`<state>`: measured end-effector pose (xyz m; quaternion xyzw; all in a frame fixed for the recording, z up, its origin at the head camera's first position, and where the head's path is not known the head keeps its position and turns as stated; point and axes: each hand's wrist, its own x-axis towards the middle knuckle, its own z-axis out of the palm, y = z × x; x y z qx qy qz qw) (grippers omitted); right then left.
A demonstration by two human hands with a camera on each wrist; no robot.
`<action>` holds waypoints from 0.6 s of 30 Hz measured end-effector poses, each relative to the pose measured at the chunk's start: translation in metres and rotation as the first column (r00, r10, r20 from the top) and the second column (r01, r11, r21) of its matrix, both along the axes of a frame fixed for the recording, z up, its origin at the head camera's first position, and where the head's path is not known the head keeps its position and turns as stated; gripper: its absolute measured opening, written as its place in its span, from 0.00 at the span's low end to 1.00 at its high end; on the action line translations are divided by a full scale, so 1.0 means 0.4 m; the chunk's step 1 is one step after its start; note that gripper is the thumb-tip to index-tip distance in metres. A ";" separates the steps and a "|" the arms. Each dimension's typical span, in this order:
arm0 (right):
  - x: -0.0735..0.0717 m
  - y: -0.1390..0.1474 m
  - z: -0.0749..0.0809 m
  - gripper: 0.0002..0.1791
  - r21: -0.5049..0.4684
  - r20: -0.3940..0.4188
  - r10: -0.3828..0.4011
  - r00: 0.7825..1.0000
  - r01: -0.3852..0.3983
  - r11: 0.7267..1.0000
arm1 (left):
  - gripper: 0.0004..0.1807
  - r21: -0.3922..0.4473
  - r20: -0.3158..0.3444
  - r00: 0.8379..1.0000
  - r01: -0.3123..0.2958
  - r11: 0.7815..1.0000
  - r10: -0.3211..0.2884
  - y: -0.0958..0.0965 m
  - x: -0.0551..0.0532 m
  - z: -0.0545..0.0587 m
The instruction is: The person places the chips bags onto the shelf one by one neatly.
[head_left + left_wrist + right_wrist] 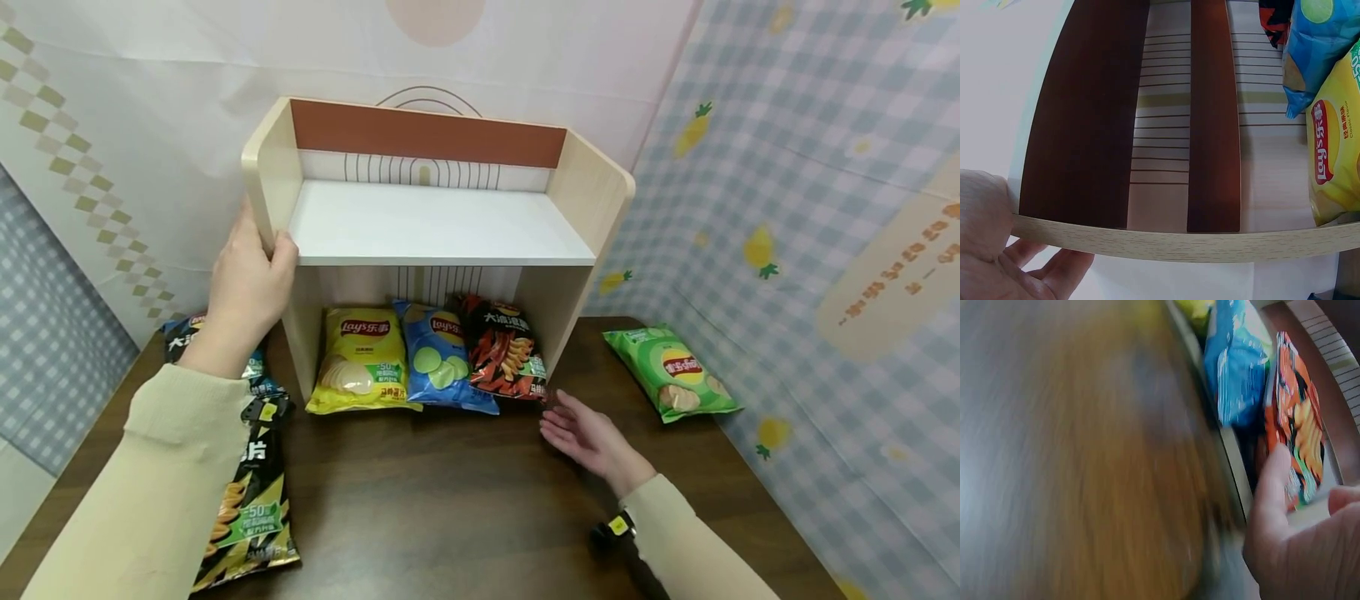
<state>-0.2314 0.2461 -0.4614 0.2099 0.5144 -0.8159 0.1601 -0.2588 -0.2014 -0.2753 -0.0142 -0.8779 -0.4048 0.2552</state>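
Note:
A two-tier wooden shelf with a white middle board stands on the table. My left hand grips its left side panel, thumb at the front edge and fingers round the outside. Three chip bags lean side by side in the lower tier: a yellow bag, a blue bag and a red-and-black bag. My right hand has its fingers loosely extended by the lower right corner of the red-and-black bag. In the right wrist view a finger overlaps that bag's edge.
A green chip bag lies on the table right of the shelf, near the checked cloth wall. Left of the shelf, partly behind my left arm, lie a black-and-gold chip bag and a black-and-blue bag.

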 end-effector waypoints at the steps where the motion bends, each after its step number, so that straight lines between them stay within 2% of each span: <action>1: 0.005 0.016 0.004 0.37 0.058 -0.020 -0.003 1.000 0.004 0.998 | 0.34 0.001 -0.002 1.000 0.000 1.000 0.000 0.000 0.000 0.000; 4: 0.013 0.069 0.017 0.39 0.209 -0.082 -0.019 0.996 0.036 0.977 | 0.34 0.003 -0.004 1.000 0.001 1.000 -0.001 0.000 0.000 -0.001; 6: 0.016 0.104 0.030 0.39 0.313 -0.131 -0.013 0.991 0.054 0.948 | 0.34 0.004 -0.005 1.000 0.001 1.000 -0.001 0.000 0.000 0.000; 8: 0.015 0.139 0.042 0.38 0.439 -0.200 0.010 0.980 0.081 0.895 | 0.34 0.003 -0.008 1.000 -0.001 1.000 0.001 0.001 0.000 0.000; 9: 0.014 0.155 0.048 0.37 0.503 -0.235 0.023 0.972 0.101 0.858 | 0.34 0.002 -0.011 1.000 -0.003 1.000 0.003 0.001 0.000 0.000; 10: 0.012 0.171 0.054 0.37 0.574 -0.269 0.044 0.962 0.124 0.809 | 0.34 0.002 -0.013 1.000 -0.003 1.000 0.003 0.001 0.000 0.001; 11: 0.009 0.187 0.059 0.36 0.651 -0.305 0.073 0.950 0.152 0.744 | 0.33 0.002 -0.015 1.000 -0.004 1.000 0.004 0.002 0.000 0.001; 13: 0.001 0.217 0.068 0.36 0.773 -0.358 0.122 0.926 0.220 0.594 | 0.33 0.004 -0.017 1.000 -0.005 1.000 0.005 0.003 0.000 0.001; 16: -0.009 0.257 0.080 0.35 0.877 -0.391 0.196 0.899 0.299 0.377 | 0.33 0.006 -0.017 1.000 -0.005 1.000 0.005 0.004 0.000 0.002; 17: -0.011 0.270 0.082 0.35 0.895 -0.391 0.220 0.893 0.313 0.318 | 0.33 0.006 -0.016 1.000 -0.004 1.000 0.004 0.004 0.000 0.001; 18: -0.015 0.282 0.085 0.35 0.905 -0.390 0.241 0.889 0.321 0.281 | 0.33 0.005 -0.015 1.000 -0.003 1.000 0.003 0.004 0.000 0.001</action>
